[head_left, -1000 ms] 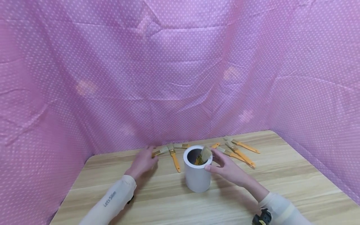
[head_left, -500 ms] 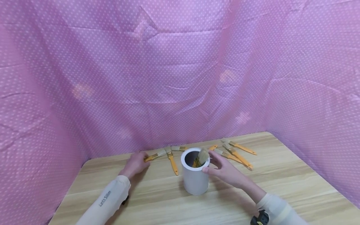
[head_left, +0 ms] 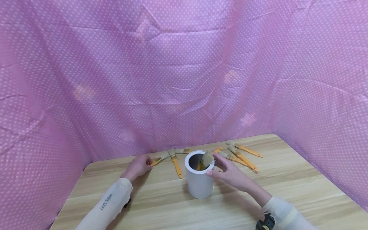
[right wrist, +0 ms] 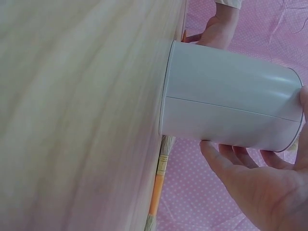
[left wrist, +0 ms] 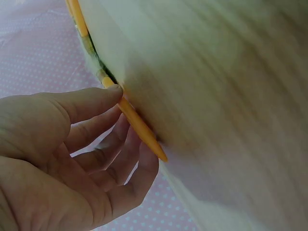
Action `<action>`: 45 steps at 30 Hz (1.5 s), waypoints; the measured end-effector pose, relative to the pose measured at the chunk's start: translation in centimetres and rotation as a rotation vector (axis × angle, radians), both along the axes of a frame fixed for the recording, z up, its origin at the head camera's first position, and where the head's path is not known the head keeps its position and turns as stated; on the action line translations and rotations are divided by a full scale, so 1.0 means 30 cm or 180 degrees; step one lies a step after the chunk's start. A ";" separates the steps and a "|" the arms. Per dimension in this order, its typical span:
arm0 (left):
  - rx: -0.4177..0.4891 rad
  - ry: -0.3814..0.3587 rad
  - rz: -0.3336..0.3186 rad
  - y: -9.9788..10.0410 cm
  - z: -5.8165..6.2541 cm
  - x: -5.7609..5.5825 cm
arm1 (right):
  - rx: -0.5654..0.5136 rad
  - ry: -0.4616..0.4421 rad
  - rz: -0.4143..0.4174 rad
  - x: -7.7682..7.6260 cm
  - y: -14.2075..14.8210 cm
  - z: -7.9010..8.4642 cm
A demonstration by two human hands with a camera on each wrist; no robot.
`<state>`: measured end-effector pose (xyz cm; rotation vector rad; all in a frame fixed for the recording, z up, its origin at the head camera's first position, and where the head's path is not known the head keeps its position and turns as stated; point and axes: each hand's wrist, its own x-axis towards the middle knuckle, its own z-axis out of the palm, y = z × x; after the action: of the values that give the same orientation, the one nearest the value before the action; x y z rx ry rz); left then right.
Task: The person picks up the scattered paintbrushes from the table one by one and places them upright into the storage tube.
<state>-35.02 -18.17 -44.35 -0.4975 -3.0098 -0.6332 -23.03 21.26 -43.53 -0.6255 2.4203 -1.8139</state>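
My left hand (head_left: 138,166) pinches the orange handle of a flat paintbrush (head_left: 157,161) lying at the table's left back. In the left wrist view, the thumb presses that paintbrush handle (left wrist: 138,124) from above, with the fingers curled beneath it. A white cylindrical can (head_left: 200,185) stands upright near the middle. Around its right side, my right hand (head_left: 233,175) holds it, thumb and fingers at the rim. Inside the can leans another paintbrush (head_left: 208,159), bristles up. The right wrist view has the can (right wrist: 231,96) filling its centre, with the fingers (right wrist: 224,161) against its wall.
Just right of the left hand lie two more paintbrushes, one upright in view (head_left: 176,166) and one (head_left: 182,151) partly behind the can. Several paintbrushes (head_left: 244,158) lie fanned at the back right. Pink dotted cloth (head_left: 184,80) hangs around the wooden table (head_left: 161,204).
My left hand has moved left along the paintbrush, from its metal band to its handle, and now pinches it. The right hand stays on the can.
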 end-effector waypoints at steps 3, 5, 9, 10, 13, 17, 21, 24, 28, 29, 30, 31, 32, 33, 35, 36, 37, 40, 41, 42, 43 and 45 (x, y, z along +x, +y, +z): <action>-0.0024 0.0021 -0.0040 0.000 0.011 0.007 | 0.0000 -0.0006 0.0002 -0.001 0.000 0.002; -0.0034 0.0038 -0.0057 0.002 0.018 0.011 | -0.0001 0.0005 0.0006 -0.002 0.000 0.002; -0.0038 0.0054 -0.0049 0.002 0.024 0.012 | -0.0003 -0.0010 -0.0026 -0.007 0.002 -0.001; -0.0027 0.0049 -0.0029 0.002 0.026 0.012 | -0.0010 -0.0008 -0.0021 -0.008 0.002 -0.003; 0.0023 0.0039 0.0017 0.000 0.026 0.014 | -0.0048 -0.0009 0.0010 -0.012 0.002 -0.007; 0.0199 -0.0011 0.0040 -0.007 0.025 0.023 | -0.0096 -0.0012 0.0054 -0.013 0.002 -0.012; 0.0554 -0.0208 0.0061 -0.009 0.029 0.039 | -0.0094 -0.0046 0.0030 -0.011 0.005 -0.013; 0.1058 -0.0583 0.0140 -0.006 0.037 0.057 | -0.0101 -0.0057 0.0031 -0.009 0.006 -0.013; 0.1493 -0.0876 0.0147 0.004 0.054 0.075 | -0.0113 -0.0040 0.0053 -0.006 0.007 -0.012; 0.1565 -0.0931 0.0128 0.006 0.060 0.080 | -0.0109 -0.0034 0.0056 -0.006 0.007 -0.012; 0.1566 -0.0926 0.0086 0.009 0.067 0.084 | -0.0110 -0.0032 0.0058 -0.006 0.007 -0.012; 0.1599 -0.0929 0.0049 0.015 0.073 0.085 | -0.0111 -0.0033 0.0061 -0.006 0.008 -0.012; 0.1599 -0.0892 0.0008 0.022 0.079 0.086 | -0.0111 -0.0033 0.0063 -0.006 0.008 -0.012; 0.1709 -0.0970 0.0006 0.029 0.086 0.090 | -0.0112 -0.0035 0.0065 -0.005 0.009 -0.012; 0.1923 -0.1072 -0.0041 0.048 0.102 0.099 | -0.0107 -0.0035 0.0063 -0.006 0.009 -0.012; 0.2020 -0.1100 -0.0050 0.059 0.109 0.105 | -0.0109 -0.0036 0.0061 -0.006 0.010 -0.012; 0.2094 -0.1103 -0.0057 0.071 0.117 0.111 | -0.0108 -0.0035 0.0060 -0.007 0.010 -0.012; 0.2263 -0.1125 -0.0137 0.102 0.145 0.132 | -0.0112 -0.0040 0.0057 -0.007 0.009 -0.012; 0.2313 -0.1134 -0.0162 0.111 0.153 0.139 | -0.0118 -0.0046 0.0061 -0.007 0.009 -0.012; 0.2363 -0.1136 -0.0176 0.121 0.160 0.145 | -0.0126 -0.0054 0.0067 -0.007 0.009 -0.011; 0.2405 -0.1136 -0.0197 0.130 0.166 0.150 | -0.0128 -0.0059 0.0072 -0.007 0.008 -0.010; 0.2497 -0.1138 -0.0237 0.147 0.179 0.160 | -0.0135 -0.0062 0.0083 -0.007 0.007 -0.009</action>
<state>-30.22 -13.77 -38.97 -0.4698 -2.6783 -1.9503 -23.23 21.48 -43.79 -0.6365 2.3557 -1.8570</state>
